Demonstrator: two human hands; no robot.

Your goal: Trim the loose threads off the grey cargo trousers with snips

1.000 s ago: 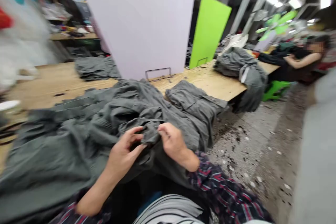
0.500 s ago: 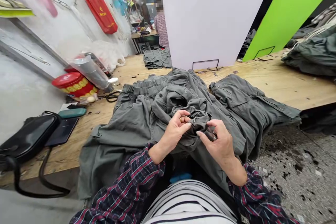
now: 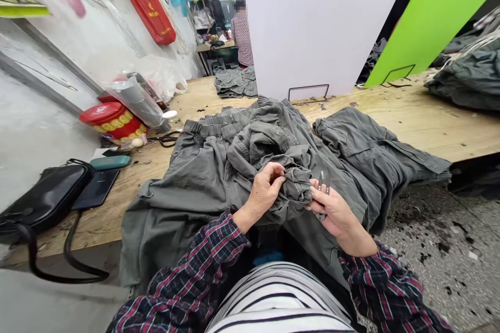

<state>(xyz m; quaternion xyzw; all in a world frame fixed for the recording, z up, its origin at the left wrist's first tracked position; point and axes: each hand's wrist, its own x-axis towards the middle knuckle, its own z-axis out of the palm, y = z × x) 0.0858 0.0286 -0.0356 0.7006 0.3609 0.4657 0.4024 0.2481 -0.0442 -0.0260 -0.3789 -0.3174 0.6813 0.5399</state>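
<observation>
A bunched fold [image 3: 297, 184] of grey-green cargo trousers [image 3: 203, 177] is pinched in the left hand [image 3: 267, 192] on a plywood workbench [image 3: 433, 135], seen from the head camera. Small thread snips [image 3: 323, 182] are clasped in the right hand [image 3: 332, 210], held just apart beside the fold. Another pair of trousers [image 3: 363, 140] is laid alongside; dressmaking scissors [image 3: 166, 140] and a black bag [image 3: 47, 197] are seen to the left.

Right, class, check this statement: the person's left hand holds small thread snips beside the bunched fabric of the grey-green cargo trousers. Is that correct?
No, the right hand holds the thread snips, as the head view shows; the left hand grips the fabric. The snips do sit beside the bunched fabric of the grey-green cargo trousers.
</observation>
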